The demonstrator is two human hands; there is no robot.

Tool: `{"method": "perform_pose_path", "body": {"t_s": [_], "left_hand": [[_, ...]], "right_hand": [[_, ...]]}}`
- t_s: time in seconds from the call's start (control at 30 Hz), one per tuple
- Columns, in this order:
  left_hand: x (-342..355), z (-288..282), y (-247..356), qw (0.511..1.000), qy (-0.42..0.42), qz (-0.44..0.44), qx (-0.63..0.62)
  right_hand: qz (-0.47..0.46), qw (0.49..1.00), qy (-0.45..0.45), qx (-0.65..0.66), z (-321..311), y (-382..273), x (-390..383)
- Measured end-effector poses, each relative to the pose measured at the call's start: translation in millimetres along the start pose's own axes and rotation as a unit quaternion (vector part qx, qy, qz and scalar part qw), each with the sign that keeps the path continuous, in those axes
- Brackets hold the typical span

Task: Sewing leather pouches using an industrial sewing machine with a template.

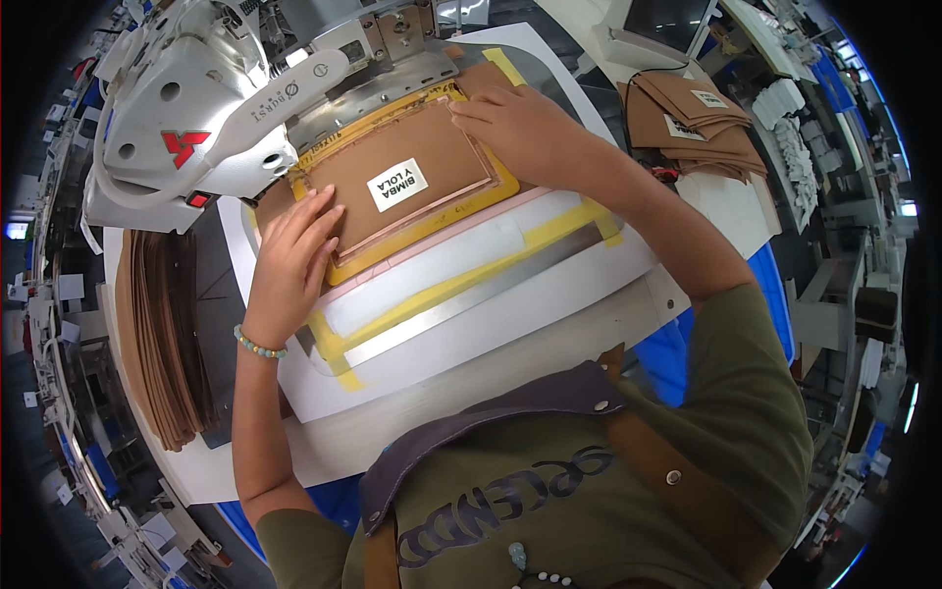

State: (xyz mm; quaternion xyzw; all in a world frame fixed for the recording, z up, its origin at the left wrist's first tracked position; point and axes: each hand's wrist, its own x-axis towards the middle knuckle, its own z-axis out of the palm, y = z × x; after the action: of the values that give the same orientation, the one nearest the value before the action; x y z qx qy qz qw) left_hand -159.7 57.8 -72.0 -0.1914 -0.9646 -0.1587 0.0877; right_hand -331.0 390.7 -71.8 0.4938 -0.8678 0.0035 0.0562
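A brown leather-like panel (392, 236) with a white printed label (397, 185) on it lies inside a yellow-edged rectangular frame (432, 228), under the front of a sewing machine (177, 118). My left hand (294, 236) rests on the frame's left side, its fingers stretched out close together over the panel's left edge. At the frame's far right corner is my right hand (535, 135), fingers extended and their tips touching the panel's right edge. Nothing shows gripped in either hand; the undersides of both are hidden. A beaded bracelet circles my left wrist.
A tall row of brown pieces (162, 339) stands along the table's left side. At right, a stack of labelled brown panels (692, 128) lies near a monitor (667, 22). Yellow tape (451, 285) edges the metal plate before me. Blue containers (770, 294) sit below the table.
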Motion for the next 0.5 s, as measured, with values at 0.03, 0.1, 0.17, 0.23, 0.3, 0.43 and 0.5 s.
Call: {"method": "perform_pose_path", "body": {"t_s": [0.03,0.1,0.17,0.23,0.3,0.43,0.5], "left_hand": [[3,3,2,1.0,-0.002,0.004,0.01],[6,11,1,1.0,-0.01,0.01,0.025],[10,14,1,0.999,-0.014,0.011,0.03],[11,16,1,0.999,-0.02,0.011,0.037],[12,18,0,0.998,-0.034,0.007,0.061],[10,19,1,0.998,-0.039,-0.002,0.057],[11,18,1,0.998,-0.037,0.0,0.054]], "right_hand": [[0.0,1.0,-0.004,-0.003,10,0,-3],[-0.019,0.996,0.086,0.01,20,-2,-4],[-0.033,0.995,0.089,0.006,25,-4,0],[-0.046,0.995,0.094,0.004,27,-7,5],[-0.032,0.997,0.071,-0.011,27,-7,10],[-0.012,0.998,0.047,-0.03,23,-14,13],[-0.013,0.997,0.057,-0.042,23,-16,14]]}}
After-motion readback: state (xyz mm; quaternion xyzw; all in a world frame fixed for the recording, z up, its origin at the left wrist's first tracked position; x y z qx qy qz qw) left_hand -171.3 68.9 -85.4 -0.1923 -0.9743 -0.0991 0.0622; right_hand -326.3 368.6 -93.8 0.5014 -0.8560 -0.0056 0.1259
